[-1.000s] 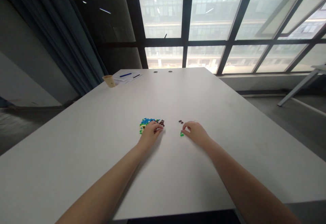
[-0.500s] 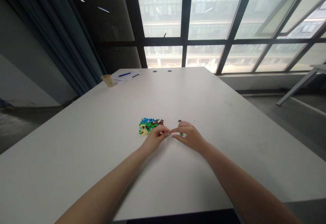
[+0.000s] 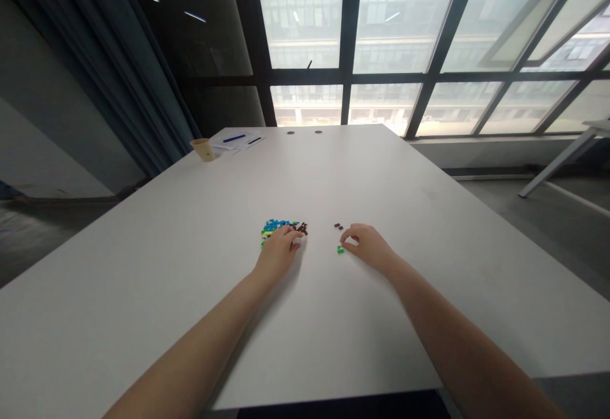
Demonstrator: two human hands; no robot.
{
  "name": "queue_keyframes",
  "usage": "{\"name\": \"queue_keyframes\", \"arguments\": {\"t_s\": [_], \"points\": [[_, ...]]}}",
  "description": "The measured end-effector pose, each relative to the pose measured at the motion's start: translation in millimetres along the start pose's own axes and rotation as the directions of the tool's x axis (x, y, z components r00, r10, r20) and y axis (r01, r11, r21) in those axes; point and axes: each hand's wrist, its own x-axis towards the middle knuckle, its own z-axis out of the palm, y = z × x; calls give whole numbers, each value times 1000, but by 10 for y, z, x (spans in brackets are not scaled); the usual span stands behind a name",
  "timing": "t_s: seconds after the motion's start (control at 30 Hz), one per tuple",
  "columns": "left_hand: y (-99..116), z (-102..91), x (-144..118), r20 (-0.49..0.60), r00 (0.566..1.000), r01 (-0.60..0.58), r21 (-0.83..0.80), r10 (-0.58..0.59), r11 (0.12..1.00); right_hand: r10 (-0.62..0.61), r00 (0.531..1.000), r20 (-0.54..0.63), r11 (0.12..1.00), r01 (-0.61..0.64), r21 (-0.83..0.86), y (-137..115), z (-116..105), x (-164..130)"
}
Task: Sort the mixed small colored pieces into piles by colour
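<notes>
My left hand (image 3: 277, 250) rests over the near side of a pile of small toy bricks (image 3: 275, 224) in blue, green, cream and dark brown. Its fingers are bent, with thumb and forefinger apart by the dark brown bricks (image 3: 304, 227); I see nothing between them. To the right, my right hand (image 3: 366, 244) is curled, thumb and forefinger tips close together; whatever they pinch is too small to make out. Just beside those tips lie a few green bricks (image 3: 340, 250). Two dark brown bricks (image 3: 337, 225) lie a little farther back. The left hand hides part of the pile.
Everything lies on a large white table (image 3: 328, 177). At its far left stand a paper cup (image 3: 203, 150) and papers (image 3: 245, 144) with a blue pen (image 3: 234, 138). Two small dark discs (image 3: 318, 131) are at the far edge, before the windows.
My hands, which met in the middle, have parted. The left has moved left onto the pile; the right has shifted slightly right, uncovering the green bricks and a second brown one.
</notes>
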Motion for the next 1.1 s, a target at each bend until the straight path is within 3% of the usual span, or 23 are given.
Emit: {"name": "queue_keyframes", "arguments": {"t_s": [0.1,0.27,0.5,0.77,0.87,0.97,1.03,1.1], "points": [[-64,-36,-13,-3,998,65,184,-66,981,89,992,94,996,-91,22,67,-14,-17],[-75,-24,-24,42,996,68,276,-83,959,153,976,155,986,-162,43,90,35,-34],[-75,-51,-7,69,995,56,273,-77,960,183,972,145,980,-193,54,125,-37,-17],[-119,3,10,18,999,41,256,-47,966,193,976,100,981,-194,-5,90,-82,-7],[-109,9,27,-20,999,46,126,-44,991,168,983,74,986,-169,6,75,-73,-9],[-52,14,38,-47,996,63,-167,-72,984,118,992,38,991,-120,52,46,-48,-4],[7,31,35,-14,993,97,-430,-114,898,63,998,15,994,-64,88,1,-18,1],[79,59,19,66,988,149,-669,-142,728,-6,1000,-13,992,7,127,-63,18,1]]}}
